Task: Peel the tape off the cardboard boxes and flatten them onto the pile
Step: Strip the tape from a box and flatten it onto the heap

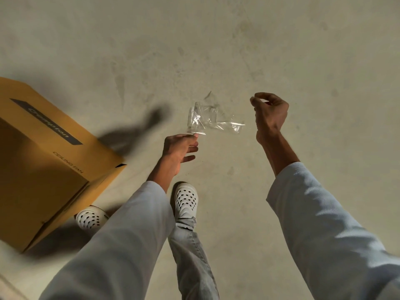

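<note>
- The floor [238, 50] is bare grey-beige concrete, mottled with darker smudges and faint scuffs.
- A yellow-brown cardboard box [43, 165] stands on it at the left — printed with a dark label band and the words "CEILING FAN".
- Two white perforated clogs rest on the floor: the left clog [92, 218] just beside the box's near corner, the right clog [186, 200] further right.
- Dark blurred shadows fall across the concrete beside the box.
</note>
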Tool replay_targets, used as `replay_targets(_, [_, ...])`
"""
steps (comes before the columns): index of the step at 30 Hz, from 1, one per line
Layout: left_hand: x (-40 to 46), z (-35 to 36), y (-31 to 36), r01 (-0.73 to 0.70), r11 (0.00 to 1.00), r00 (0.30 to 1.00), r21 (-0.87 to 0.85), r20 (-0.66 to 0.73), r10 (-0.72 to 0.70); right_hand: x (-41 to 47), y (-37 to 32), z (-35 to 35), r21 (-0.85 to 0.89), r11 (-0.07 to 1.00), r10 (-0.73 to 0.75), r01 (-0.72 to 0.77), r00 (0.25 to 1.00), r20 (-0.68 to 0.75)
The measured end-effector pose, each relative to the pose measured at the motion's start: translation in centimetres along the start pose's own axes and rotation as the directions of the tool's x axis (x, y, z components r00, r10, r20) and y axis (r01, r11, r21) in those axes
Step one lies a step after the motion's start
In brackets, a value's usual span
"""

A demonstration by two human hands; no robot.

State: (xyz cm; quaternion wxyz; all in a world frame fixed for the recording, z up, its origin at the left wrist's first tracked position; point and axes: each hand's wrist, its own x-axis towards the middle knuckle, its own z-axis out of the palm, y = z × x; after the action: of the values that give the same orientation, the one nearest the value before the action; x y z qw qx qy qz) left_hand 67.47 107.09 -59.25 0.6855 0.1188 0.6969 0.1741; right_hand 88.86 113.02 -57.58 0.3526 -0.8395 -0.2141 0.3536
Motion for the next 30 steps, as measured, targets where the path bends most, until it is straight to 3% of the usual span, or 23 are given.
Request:
replay_targets(5, [-0.3,-1.0,-0.1,-0.069,0.998,0.996,-0.011,-0.061,0.068,-2.2,0.9,1.7,-0.019,1.0,0.017,-0.016,0.998,0.063])
replay_targets(8, [-0.6,-2.1,0.4,-0.115,0.993,0.988,-0.041,-0.113,0.11,-5.6,1.8,4.2,-0.08,0.997,0.024,-0.008,0.98,0.199])
replay_targets(13, [-1.2,-6.9,1.4,-0.182,0.976,0.96,-0.116,-0.236,0.151,-13.5,2.2,10.4,-0.211,0.973,0.028,0.092,0.863,0.505])
replay_targets(19, [-1.5,-18.5,0.7,-0.197,0.93,0.918,-0.312,-0.391,0.063,-23.7,0.4,19.3,-0.256,0.932,-0.016,0.256,0.736,0.677])
replay_targets(23, [-2.0,-26.7,-1.2,-0.215,0.878,0.919,-0.427,-0.393,0.034,-30.2,-0.3,24.4,-0.308,0.84,-0.073,0.446,0.656,0.751])
replay_targets(26, [-4.0,-32.7,-3.2,-0.279,0.899,0.886,-0.338,-0.452,0.105,-34.8,-0.1,27.4,-0.332,0.756,-0.081,0.564,0.584,0.808])
replay_targets(30, [-6.1,-40.5,-6.9,-0.33,0.9,0.84,-0.287,-0.525,0.141,-39.7,1.4,30.4,-0.299,0.556,-0.178,0.776,0.462,0.869])
